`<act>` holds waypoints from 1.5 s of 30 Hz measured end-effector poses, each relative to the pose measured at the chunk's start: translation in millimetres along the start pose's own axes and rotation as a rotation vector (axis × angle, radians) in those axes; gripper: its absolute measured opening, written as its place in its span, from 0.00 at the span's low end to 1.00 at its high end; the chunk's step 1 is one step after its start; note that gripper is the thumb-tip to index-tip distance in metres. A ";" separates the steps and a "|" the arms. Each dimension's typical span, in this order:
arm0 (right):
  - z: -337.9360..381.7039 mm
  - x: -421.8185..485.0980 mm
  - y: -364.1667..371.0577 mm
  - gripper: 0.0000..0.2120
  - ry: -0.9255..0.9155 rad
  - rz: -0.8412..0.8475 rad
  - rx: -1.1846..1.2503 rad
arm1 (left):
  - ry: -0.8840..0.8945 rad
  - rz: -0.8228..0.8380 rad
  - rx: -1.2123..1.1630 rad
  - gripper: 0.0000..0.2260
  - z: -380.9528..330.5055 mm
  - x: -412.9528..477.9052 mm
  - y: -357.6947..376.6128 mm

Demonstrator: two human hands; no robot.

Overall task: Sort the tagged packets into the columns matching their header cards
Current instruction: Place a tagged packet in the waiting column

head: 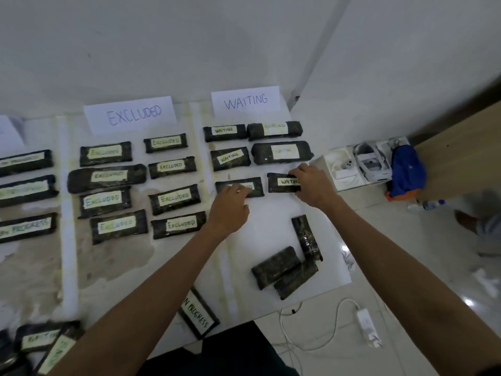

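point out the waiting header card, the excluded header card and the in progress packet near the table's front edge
WAITING header card [245,101], head view, on its lettering
EXCLUDED header card [131,114], head view, card centre
IN PROGRESS packet [197,313], head view, on its label

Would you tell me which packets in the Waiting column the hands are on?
The two in the nearest row: the left hand rests on the left packet, and the right hand grips the right packet. The four behind lie untouched.

Header cards read EXCLUDED and WAITING; packets tagged likewise (one IN PROGRESS nearest).
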State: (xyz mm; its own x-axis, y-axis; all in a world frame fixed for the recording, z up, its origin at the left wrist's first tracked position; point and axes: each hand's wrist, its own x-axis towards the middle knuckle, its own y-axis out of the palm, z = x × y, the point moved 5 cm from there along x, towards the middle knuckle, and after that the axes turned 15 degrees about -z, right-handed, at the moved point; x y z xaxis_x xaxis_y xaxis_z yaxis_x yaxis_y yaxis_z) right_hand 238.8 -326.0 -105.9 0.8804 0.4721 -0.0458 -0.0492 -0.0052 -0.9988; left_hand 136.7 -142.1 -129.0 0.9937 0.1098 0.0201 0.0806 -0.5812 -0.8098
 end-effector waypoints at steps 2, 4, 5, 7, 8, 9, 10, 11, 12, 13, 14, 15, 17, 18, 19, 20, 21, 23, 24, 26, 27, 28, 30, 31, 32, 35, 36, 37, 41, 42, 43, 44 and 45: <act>-4.6 8.8 11.2 0.22 -0.010 0.010 0.022 | 0.053 -0.007 0.077 0.19 -3.7 6.2 9.0; -5.7 13.0 22.1 0.22 -0.034 0.017 0.037 | 0.100 -0.014 0.126 0.19 -7.1 9.2 16.7; -5.9 13.7 26.5 0.22 -0.043 0.019 0.044 | 0.112 -0.008 0.143 0.19 -8.4 10.3 20.0; -6.0 14.0 29.9 0.22 -0.049 0.012 0.064 | 0.127 0.004 0.154 0.19 -11.1 12.1 24.0; -6.3 13.8 29.6 0.23 -0.050 0.003 0.075 | 0.132 0.007 0.150 0.20 -12.8 12.5 24.7; -6.1 12.7 28.5 0.24 -0.049 -0.008 0.093 | 0.137 0.010 0.142 0.20 -15.4 12.4 24.2; -5.9 10.5 26.0 0.26 -0.042 -0.022 0.117 | 0.144 0.011 0.131 0.20 -18.2 11.9 23.0; -5.8 7.3 23.0 0.28 -0.029 -0.039 0.146 | 0.150 0.008 0.120 0.19 -20.9 11.2 21.1; -5.1 2.4 18.8 0.28 -0.007 -0.058 0.176 | 0.154 0.005 0.110 0.19 -23.5 9.6 19.1; -4.2 -4.7 15.6 0.27 0.029 -0.071 0.201 | 0.155 0.004 0.099 0.20 -25.8 6.9 17.3; -2.3 -14.4 12.6 0.26 0.078 -0.073 0.218 | 0.155 0.007 0.083 0.20 -28.4 3.3 15.8; -0.1 -26.2 12.2 0.24 0.143 -0.060 0.229 | 0.153 0.012 0.063 0.20 -30.7 -1.4 14.9; 5.6 -55.3 18.4 0.24 0.290 0.020 0.200 | 0.142 0.039 0.034 0.19 -34.1 -14.3 15.4; 8.3 -71.7 23.7 0.27 0.363 0.084 0.156 | 0.137 0.057 0.025 0.19 -35.5 -21.8 16.2; 10.3 -87.0 29.8 0.30 0.431 0.148 0.118 | 0.133 0.075 0.016 0.18 -36.3 -29.4 17.3; 12.1 -99.8 34.9 0.32 0.487 0.194 0.104 | 0.126 0.088 0.004 0.18 -36.5 -36.5 18.4; 13.8 -109.3 39.6 0.32 0.526 0.215 0.111 | 0.115 0.099 -0.009 0.17 -36.1 -43.2 19.7; 17.7 -118.0 44.1 0.28 0.544 0.184 0.151 | 0.091 0.119 -0.033 0.17 -34.2 -54.6 22.4; 20.2 -118.0 44.1 0.24 0.527 0.147 0.166 | 0.081 0.128 -0.045 0.17 -33.4 -59.6 23.1; 21.9 -114.0 40.4 0.15 0.499 0.062 0.211 | 0.061 0.143 -0.077 0.17 -33.0 -66.4 23.6; 19.5 -111.9 37.6 0.13 0.507 0.024 0.263 | 0.050 0.147 -0.099 0.17 -33.8 -68.7 23.0; 15.7 -110.0 32.5 0.14 0.532 -0.012 0.334 | 0.038 0.146 -0.122 0.17 -35.2 -70.2 21.1; 5.1 -106.1 17.9 0.17 0.645 -0.078 0.543 | 0.004 0.139 -0.168 0.16 -37.9 -71.7 15.9; 0.6 -105.2 11.5 0.17 0.718 -0.101 0.673 | -0.013 0.135 -0.195 0.16 -39.2 -72.3 13.2; -1.7 -105.0 6.5 0.16 0.792 -0.111 0.820 | -0.032 0.132 -0.227 0.16 -41.0 -72.7 10.5; 5.1 -108.9 1.0 0.12 0.989 -0.081 1.230 | -0.102 0.133 -0.324 0.16 -47.8 -74.0 4.2; 9.6 -110.6 -0.8 0.11 1.020 -0.077 1.311 | -0.120 0.137 -0.348 0.15 -50.4 -74.2 2.7; 13.9 -111.9 -1.7 0.10 1.041 -0.076 1.370 | -0.134 0.142 -0.368 0.15 -52.9 -74.2 1.5; 34.4 -115.1 -3.6 0.12 1.094 -0.052 1.520 | -0.251 0.162 -0.463 0.15 -56.5 -75.8 -4.2; 40.6 -115.6 -4.6 0.12 1.098 -0.042 1.535 | -0.293 0.171 -0.490 0.15 -55.2 -77.4 -5.6; 46.7 -116.0 -5.4 0.12 1.089 -0.032 1.541 | -0.334 0.177 -0.524 0.14 -53.4 -79.5 -7.0; 52.9 -116.2 -7.2 0.13 1.070 -0.022 1.543 | -0.374 0.179 -0.560 0.14 -51.0 -81.5 -8.2; 58.5 -116.5 -9.3 0.14 1.043 -0.011 1.532 | -0.411 0.178 -0.590 0.14 -48.0 -83.3 -9.4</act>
State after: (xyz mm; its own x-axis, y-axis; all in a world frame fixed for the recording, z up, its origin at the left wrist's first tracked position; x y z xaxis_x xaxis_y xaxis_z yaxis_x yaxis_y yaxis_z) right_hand 109.1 -329.4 -90.2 0.7526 -0.2039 -0.6262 0.1500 0.9789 -0.1386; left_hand 56.9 -184.5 -94.9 0.8957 0.1992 -0.3975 0.0641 -0.9426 -0.3278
